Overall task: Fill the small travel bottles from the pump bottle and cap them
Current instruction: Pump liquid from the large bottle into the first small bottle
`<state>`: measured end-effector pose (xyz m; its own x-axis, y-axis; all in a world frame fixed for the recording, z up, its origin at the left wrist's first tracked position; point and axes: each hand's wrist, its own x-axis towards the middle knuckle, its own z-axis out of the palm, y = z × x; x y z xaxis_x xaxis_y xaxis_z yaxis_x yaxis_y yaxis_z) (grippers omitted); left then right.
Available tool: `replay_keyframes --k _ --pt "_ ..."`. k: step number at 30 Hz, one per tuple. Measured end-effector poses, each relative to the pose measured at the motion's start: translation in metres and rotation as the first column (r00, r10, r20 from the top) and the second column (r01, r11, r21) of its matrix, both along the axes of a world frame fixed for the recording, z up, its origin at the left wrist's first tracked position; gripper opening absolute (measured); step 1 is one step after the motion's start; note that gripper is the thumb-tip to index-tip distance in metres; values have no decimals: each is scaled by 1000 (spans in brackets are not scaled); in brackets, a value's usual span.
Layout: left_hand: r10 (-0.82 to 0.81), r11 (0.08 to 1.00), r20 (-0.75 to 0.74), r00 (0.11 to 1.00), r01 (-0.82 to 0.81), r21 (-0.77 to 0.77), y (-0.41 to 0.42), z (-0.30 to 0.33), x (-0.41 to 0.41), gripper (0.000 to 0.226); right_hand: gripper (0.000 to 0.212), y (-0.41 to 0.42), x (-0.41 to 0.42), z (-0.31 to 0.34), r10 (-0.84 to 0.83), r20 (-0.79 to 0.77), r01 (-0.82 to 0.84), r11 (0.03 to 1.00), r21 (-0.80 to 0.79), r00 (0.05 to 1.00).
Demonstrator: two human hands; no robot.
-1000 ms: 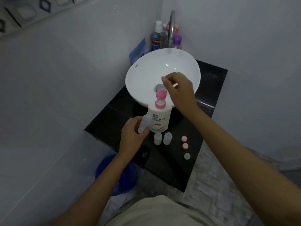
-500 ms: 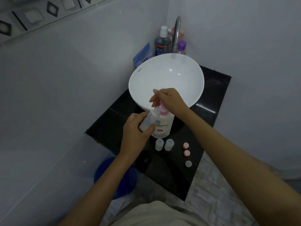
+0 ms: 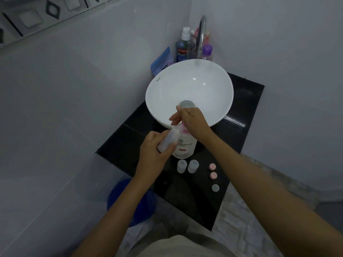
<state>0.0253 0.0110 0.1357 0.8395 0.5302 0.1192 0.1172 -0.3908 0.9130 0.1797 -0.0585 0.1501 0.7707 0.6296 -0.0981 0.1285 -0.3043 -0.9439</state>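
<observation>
L hand [image 3: 155, 151] grips a tilted travel bottle [image 3: 169, 139], its mouth up by the pink pump head of the pump bottle [image 3: 185, 146]. R hand [image 3: 193, 121] presses on the pump, fingers relaxed. Two more small bottles [image 3: 187, 166] at 6 o'clock of the pump bottle on the black worktop [image 3: 232, 143], three caps [image 3: 213, 176] at 4 o'clock

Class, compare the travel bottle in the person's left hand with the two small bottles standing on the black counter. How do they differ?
The held travel bottle is tilted, its mouth at the pump bottle's pink nozzle; the two standing bottles are upright. The left hand grips the held one; the standing pair rests untouched on the counter. All three are translucent, uncapped.
</observation>
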Motion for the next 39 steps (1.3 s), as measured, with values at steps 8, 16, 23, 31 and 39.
replay_keyframes --k 8,16,23,31,39 --pt "-67 997 10 998 67 -45 8 6 -1 40 45 -3 7 19 92 -23 -92 996 -7 996" --pt "-102 992 -1 995 102 -75 10 -1 3 33 47 -6 -3 9 23 -20 -24 999 -29 1000" --pt "-84 992 31 996 87 -88 14 4 3 40 46 -5 5 20 49 53 -50 999 12 997" --pt "-62 990 -15 998 59 -128 10 -7 3 40 44 -5 -1 6 26 -36 -27 999 -21 999" --pt "-86 988 37 996 90 -129 16 3 1 38 45 -3 1 16 25 55 -26 1000 11 998"
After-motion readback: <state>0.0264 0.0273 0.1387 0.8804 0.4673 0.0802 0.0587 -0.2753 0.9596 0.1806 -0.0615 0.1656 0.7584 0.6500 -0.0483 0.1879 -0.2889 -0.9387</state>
